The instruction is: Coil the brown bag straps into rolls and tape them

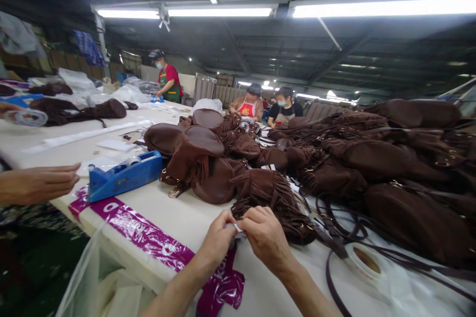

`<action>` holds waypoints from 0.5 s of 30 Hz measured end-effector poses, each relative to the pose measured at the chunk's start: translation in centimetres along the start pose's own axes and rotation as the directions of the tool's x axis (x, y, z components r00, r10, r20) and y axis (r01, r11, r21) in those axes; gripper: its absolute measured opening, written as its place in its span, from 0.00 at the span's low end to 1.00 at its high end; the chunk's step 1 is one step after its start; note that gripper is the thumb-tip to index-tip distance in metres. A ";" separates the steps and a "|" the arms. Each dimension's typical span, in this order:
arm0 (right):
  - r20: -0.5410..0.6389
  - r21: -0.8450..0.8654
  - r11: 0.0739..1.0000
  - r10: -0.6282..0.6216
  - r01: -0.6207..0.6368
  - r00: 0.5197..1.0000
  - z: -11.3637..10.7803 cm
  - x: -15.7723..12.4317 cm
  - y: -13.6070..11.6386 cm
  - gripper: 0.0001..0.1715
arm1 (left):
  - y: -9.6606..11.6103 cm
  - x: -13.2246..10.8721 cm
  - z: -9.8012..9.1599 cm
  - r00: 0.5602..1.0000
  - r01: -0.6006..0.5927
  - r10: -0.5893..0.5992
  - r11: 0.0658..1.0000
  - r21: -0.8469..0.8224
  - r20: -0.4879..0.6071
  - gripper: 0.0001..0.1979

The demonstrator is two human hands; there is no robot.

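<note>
My left hand (217, 240) and my right hand (265, 238) meet above the table's front part, fingers closed in a pinch. Between them is a small white piece (237, 228), like paper or a tag; the fingers hide most of it. Just beyond my fingertips lies a brown fringed bag (260, 185). Purple printed tape (148, 233) runs along the table edge, and a crumpled end (226, 290) of it sits below my hands.
A blue tape dispenser (124, 173) stands left, with a co-worker's hand (40, 183) beside it. Brown bags (405, 158) are heaped on the right. Straps (334, 282) and a tape roll (364, 262) lie at right front. Several people work farther back.
</note>
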State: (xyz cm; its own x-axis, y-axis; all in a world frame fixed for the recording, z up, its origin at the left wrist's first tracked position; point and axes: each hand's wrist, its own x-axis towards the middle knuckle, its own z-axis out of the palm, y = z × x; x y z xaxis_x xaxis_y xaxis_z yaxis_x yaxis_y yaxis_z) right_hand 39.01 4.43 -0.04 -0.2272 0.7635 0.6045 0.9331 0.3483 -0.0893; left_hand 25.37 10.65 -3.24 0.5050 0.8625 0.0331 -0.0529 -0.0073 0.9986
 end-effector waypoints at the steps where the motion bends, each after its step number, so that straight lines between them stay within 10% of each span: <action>1: -0.018 -0.032 0.999 -0.042 0.041 0.999 0.1 -0.4 -0.1 0.13 | 0.0 -0.1 0.0 1.000 0.021 -0.021 0.999 -0.030 0.013 0.06; 9: 0.017 -0.026 0.992 -0.126 0.126 0.992 0.3 -2.5 -0.6 0.15 | 0.2 0.1 -0.1 0.984 0.158 -0.137 0.965 -0.209 0.113 0.08; 15: 0.075 -0.028 1.000 -0.003 0.005 0.997 -1.3 -3.1 -2.0 0.12 | 1.7 -0.8 -1.1 0.980 0.014 -0.020 0.999 0.035 0.198 0.18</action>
State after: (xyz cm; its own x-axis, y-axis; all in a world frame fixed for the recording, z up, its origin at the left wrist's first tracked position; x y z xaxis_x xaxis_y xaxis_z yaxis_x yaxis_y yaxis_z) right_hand 38.21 0.67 -0.68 -0.2507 0.8012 0.5433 0.9393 0.3372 -0.0639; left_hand 23.92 10.53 -1.65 0.6665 0.7452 0.0203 -0.0161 -0.0129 0.9998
